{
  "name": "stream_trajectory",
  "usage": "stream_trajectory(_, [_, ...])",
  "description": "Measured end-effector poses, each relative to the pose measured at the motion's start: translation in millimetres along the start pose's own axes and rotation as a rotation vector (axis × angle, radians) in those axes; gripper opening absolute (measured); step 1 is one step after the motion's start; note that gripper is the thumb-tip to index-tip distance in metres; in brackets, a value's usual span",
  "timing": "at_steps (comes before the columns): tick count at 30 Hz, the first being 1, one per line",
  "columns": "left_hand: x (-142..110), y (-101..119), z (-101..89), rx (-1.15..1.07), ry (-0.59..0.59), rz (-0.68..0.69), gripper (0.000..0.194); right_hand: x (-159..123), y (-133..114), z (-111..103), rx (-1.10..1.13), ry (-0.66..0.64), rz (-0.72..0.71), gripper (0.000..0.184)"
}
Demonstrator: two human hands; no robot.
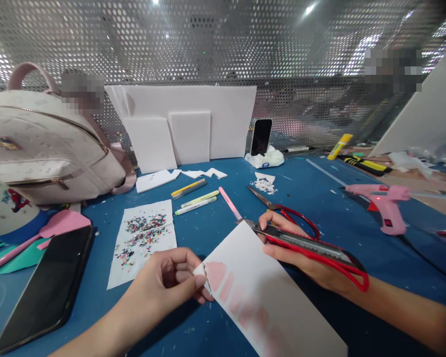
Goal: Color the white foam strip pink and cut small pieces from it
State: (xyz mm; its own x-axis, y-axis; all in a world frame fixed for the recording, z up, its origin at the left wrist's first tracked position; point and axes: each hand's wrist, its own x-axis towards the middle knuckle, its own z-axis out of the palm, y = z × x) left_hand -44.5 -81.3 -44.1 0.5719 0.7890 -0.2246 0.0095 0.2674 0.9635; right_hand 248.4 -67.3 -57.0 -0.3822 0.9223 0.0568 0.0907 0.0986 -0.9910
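Note:
My left hand [174,280] pinches the near left corner of a white foam sheet [267,297] that lies tilted over the blue table. Pale pink smears run along the sheet's left edge. My right hand [301,253] is closed round a red and grey utility knife [301,240], whose blade tip sits at the sheet's far corner. Red-handled scissors [282,208] lie just behind that hand.
A black phone [46,292] lies at the left, beside a paper with coloured bits [144,238]. Pens [195,198], a pink glue gun [384,201], a pale backpack [48,148], white foam boards [193,124] and a propped phone [261,137] stand further back.

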Motion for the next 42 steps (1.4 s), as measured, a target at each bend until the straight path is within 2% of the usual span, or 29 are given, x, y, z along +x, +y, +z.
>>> stream_trajectory(6, [-5, 1, 3.6, 0.14, 0.068, 0.049, 0.026, -1, -1, 1, 0.016, -0.002, -0.001, 0.026])
stream_trajectory(11, [-7, 5, 5.7, 0.364, 0.15, 0.128, 0.015, -3, -5, 2, -0.001, 0.006, 0.013, 0.026])
stream_trajectory(15, [-11, 6, 6.7, 0.544, 0.208, 0.246, 0.009, -3, -6, 2, 0.033, -0.017, 0.024, 0.026])
stream_trajectory(19, [-16, 5, 3.9, 0.681, 0.189, 0.364, 0.009, -3, -8, 2, 0.077, -0.054, 0.036, 0.026])
stream_trajectory(25, [-19, 9, -2.3, 0.759, 0.189, 0.48, 0.006, -2, -8, -1, 0.086, -0.013, 0.05, 0.025])
stream_trajectory(31, [-19, 15, 6.6, 0.739, 0.196, 0.534, 0.009, -3, -6, -2, 0.068, -0.014, 0.052, 0.024])
stream_trajectory(34, [-19, 17, 8.7, 0.721, 0.163, 0.548, 0.012, -4, -6, -2, 0.089, -0.02, 0.06, 0.025])
stream_trajectory(36, [-20, 19, 6.2, 0.718, 0.097, 0.538, 0.014, -4, -7, -2, 0.129, -0.015, 0.065, 0.026])
stream_trajectory(40, [-23, 30, -2.1, 0.718, -0.2, 0.449, 0.021, -3, -9, -2, 0.274, 0.028, 0.168, 0.025])
stream_trajectory(42, [-23, 35, -5.2, 0.733, -0.337, 0.329, 0.02, -3, -10, -3, 0.326, 0.04, 0.199, 0.026])
